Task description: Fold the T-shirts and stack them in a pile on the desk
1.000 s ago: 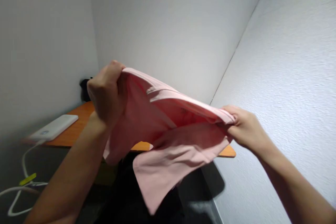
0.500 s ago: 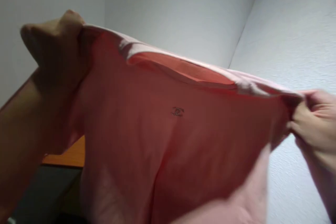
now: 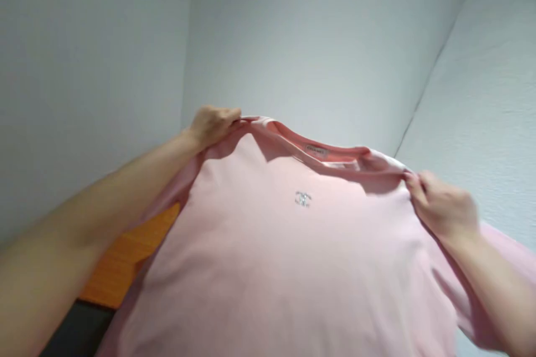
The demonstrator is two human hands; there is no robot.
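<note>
A pink T-shirt hangs spread out in front of me, its front facing my way. On its chest sits a small silvery emblem of interlocked curves. Inside the neckline a pale label shows. My left hand is closed on one shoulder, fingers pinching the cloth. The other shoulder is gripped by my right hand, thumb on top and slightly blurred. Between the hands the collar sags a little. The sleeves hang behind and below my forearms, and the lower hem is out of sight.
White walls meet in a corner behind the shirt, and a textured wall stands at the right. An orange-brown wooden surface shows at lower left, with a dark area beneath it.
Both hands have moved inward and farther from me with the T-shirt. It has gone from shadowed and blurred to brightly lit, its front smoother. The neck label has come into view.
</note>
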